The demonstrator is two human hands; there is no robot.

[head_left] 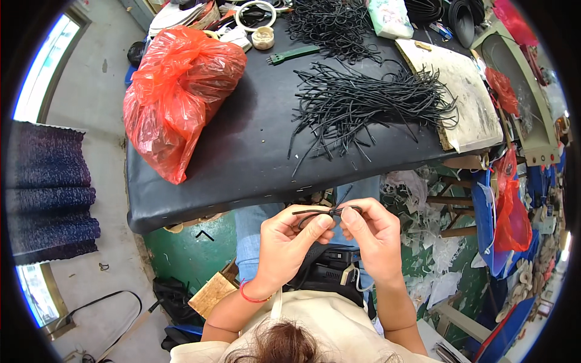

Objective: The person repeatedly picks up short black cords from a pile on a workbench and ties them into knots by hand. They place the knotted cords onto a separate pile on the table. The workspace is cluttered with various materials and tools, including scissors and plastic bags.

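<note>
In front of my body, just off the table's near edge, a thin black cord point(310, 212) is pinched between my two hands. It is looped and crossed, with a knot-like bunch between my fingertips and loose ends sticking out. My left hand point(295, 239) closes thumb and fingers on the left side of it. On the right side, my right hand point(370, 230) grips it the same way, its fingertips near the other hand's. Beyond them on the table lies a loose pile of straight cut black cords point(369, 100). Behind that sits a heap of looped black cords point(330, 27).
The dark table point(260, 145) carries a full red plastic bag point(178, 97) at left, a green strap-like tool point(293, 55), a tape roll point(263, 38) and a worn pale board point(457, 91). Scraps litter the green floor at right. A wooden box point(213, 295) stands by my left arm.
</note>
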